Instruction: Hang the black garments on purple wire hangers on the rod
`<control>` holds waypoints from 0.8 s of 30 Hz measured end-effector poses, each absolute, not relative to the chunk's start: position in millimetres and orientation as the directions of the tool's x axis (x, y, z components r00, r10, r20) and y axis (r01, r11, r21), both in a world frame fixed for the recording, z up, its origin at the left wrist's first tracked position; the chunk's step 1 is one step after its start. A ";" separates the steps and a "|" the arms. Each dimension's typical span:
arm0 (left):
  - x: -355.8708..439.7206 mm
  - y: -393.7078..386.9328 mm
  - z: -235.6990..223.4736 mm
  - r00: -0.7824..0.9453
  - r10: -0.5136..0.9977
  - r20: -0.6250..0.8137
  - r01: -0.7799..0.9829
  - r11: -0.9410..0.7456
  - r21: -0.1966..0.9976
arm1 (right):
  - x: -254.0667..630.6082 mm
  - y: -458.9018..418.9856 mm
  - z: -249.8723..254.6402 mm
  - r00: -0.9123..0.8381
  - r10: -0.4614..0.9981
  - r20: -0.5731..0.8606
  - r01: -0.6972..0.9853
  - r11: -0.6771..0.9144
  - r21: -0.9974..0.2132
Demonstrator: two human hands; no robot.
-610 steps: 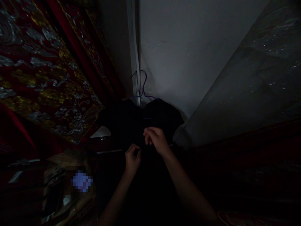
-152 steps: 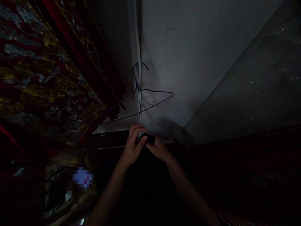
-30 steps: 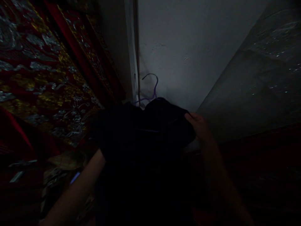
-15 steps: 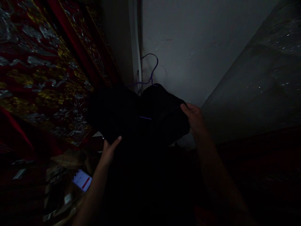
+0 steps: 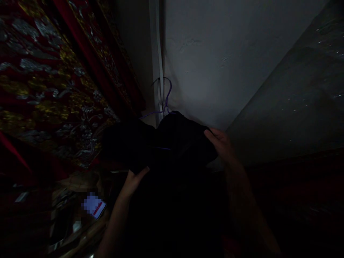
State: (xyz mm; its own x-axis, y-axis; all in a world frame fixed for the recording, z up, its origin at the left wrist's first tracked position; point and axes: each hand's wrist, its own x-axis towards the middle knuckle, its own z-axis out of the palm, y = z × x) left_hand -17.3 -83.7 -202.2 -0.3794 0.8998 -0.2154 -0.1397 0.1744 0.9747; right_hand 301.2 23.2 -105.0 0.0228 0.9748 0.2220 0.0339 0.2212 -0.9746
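A black garment hangs on a purple hanger; its exact kind is lost in the dark. The hanger's hook is at a pale strap running down the wall corner. My left hand pinches the garment's lower left part, thumb on top and fingers hidden behind the cloth. On the other side, my right hand grips the garment's right shoulder or sleeve, its thumb over the fabric. Between the two hands, a short stretch of the hanger's lower bar shows through the neck opening.
Carved red, gold and silver panels rise on the left. A pale wall stands behind the hanger, with a darker sheet-like surface to its right. A lit phone lies among dim clutter at lower left.
The hanger and garment sit lower in view, and the hook now shows at the strap. My left hand has shifted right and down with the cloth; my right hand still grips its side.
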 end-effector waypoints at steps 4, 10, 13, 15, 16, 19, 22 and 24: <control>-15.7 -95.3 -219.6 -0.388 0.879 -0.278 -0.274 0.178 0.945 | 294.2 10.9 -145.3 0.380 0.885 0.267 0.008 0.286 -0.958; -13.2 -104.7 -229.2 -0.412 0.843 -0.345 -0.364 0.195 0.911 | 248.4 -37.5 -218.2 0.804 0.568 0.178 0.052 0.231 -0.972; -6.8 -107.8 -231.3 -0.381 0.842 -0.381 -0.386 0.230 0.894 | 212.1 -59.7 -235.9 0.272 0.962 0.035 -0.034 0.046 -0.998; -2.1 -109.4 -229.9 -0.357 0.851 -0.386 -0.386 0.242 0.890 | 188.7 -66.6 -232.1 -0.196 0.979 -0.049 0.013 -0.047 -0.999; -0.1 -110.2 -228.2 -0.348 0.856 -0.382 -0.382 0.243 0.892 | 178.7 -67.8 -227.3 -0.312 0.948 -0.066 0.046 -0.054 -0.997; 3.5 -113.3 -221.2 -0.354 0.857 -0.376 -0.382 0.235 0.894 | 159.4 -67.6 -213.2 -0.359 0.933 -0.035 0.096 -0.001 -0.995; 4.3 -117.1 -216.2 -0.373 0.840 -0.394 -0.413 0.230 0.881 | 155.1 -69.1 -213.1 -0.389 0.919 -0.059 0.143 -0.003 -0.990; 4.8 -118.7 -215.4 -0.374 0.834 -0.406 -0.434 0.229 0.871 | 156.1 -72.8 -221.2 -0.413 0.902 -0.127 0.196 -0.048 -0.979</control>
State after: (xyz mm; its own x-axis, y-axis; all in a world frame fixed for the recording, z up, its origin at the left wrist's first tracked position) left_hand 4.8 -118.7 -215.4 -0.3743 0.8338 -0.4059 -0.4341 0.2293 0.8712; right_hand 156.1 -72.8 -221.2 -0.4132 0.9017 -0.1271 0.1958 -0.0484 -0.9794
